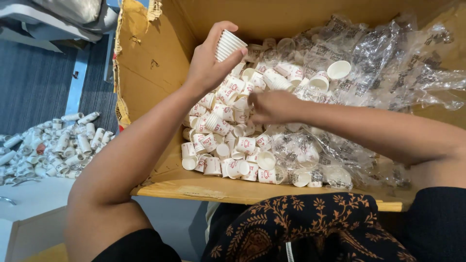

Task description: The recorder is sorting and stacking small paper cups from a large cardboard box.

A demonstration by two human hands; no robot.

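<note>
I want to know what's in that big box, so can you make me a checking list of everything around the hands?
Surface: cardboard box, torn flap.
Job's things: stack of cups; loose paper cups heaped inside.
Clutter: crumpled clear plastic sleeves.
Grippers: left hand grips the stack; right hand, blurred, among loose cups.
Cables: nothing seen.
Surroundings: stacked cups on a white surface left; dark carpet.

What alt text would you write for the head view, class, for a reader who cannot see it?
A person's left hand holds a stack of small white paper cups above a cardboard box of loose cups, while the right hand reaches into them. Clear plastic wrappers fill the box's right side; stacked cups lie outside, left.
</note>
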